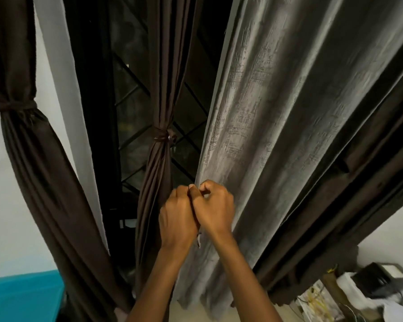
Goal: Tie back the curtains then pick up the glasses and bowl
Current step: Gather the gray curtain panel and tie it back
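The room is dim and warm-toned, and the window [130, 89] shows black. Soft light from the viewer's side lays a sheen on the folds of the grey curtain [277, 112], while the brown curtains [28, 159] sink almost to black. The wide lens splays straight lines outward at the edges. The clutter [358, 291] at lower right is smeared by blur.

The silvery grey cloth curtain [277, 112] has a coarse crosshatched weave with a faint sheen, the dark brown cloth curtains [159, 77] beside it look soft, smooth and matt, and the black window grille [135, 79] behind seems hard, dull metal
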The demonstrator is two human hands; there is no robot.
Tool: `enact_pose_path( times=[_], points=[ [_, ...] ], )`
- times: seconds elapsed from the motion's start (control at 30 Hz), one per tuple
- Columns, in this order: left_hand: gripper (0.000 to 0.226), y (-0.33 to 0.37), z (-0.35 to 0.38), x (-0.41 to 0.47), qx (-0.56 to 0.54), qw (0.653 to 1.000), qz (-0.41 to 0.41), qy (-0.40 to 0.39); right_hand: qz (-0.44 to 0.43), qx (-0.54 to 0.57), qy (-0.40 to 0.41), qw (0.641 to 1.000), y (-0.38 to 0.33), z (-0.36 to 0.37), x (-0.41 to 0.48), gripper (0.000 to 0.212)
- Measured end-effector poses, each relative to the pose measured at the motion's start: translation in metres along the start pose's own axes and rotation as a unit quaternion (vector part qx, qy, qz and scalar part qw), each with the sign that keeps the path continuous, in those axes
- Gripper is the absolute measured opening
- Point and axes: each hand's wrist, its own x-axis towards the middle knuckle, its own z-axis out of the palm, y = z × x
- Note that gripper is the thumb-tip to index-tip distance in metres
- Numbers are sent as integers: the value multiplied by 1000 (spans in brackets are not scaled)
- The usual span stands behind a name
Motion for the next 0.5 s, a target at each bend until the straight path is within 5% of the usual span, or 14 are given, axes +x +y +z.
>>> enact_pose_path(
  times=[0.2,0.33,0.43,0.5],
  points=[
    [21,-7,-7,-2,-38,999,10,18,-49,28,5,998,13,3,-2,29],
    [5,-13,-11,-1,-15,999,-19,24,-75,150,-123,978,40,-16,-2,13],
    [8,-11,-10,-2,-19,998,-42,30,-43,158,38,986,74,-39,-3,5],
    [12,-4,-7,-4,-26,998,-44,38,23,118,165,979,90,-58,4,23]
  ],
)
